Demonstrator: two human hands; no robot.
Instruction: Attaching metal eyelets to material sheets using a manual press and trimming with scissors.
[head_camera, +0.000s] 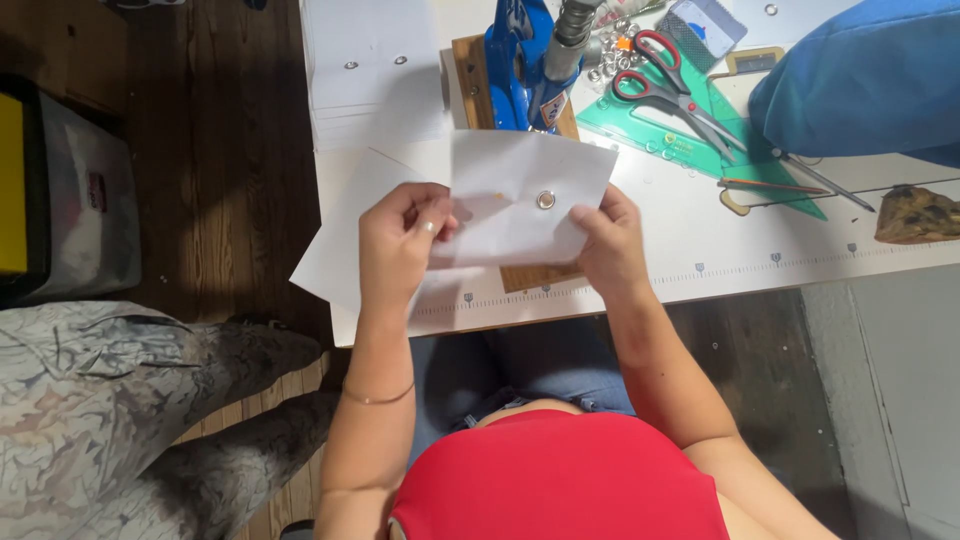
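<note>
Nearest to the camera is the person's red top, and above it the two bare forearms reach to the edge of a white table. The left hand pinches the left edge of a white sheet of paper between thumb and fingers, and the right hand grips the right lower edge of the same sheet. The sheet is held just above the table edge, slightly tilted, and it has a small metal eyelet near its middle. Behind the sheet stands a blue press tool on a wooden board. To the right lie red-handled scissors on a green triangle ruler. A stack of white paper lies at the far left of the table.
</note>
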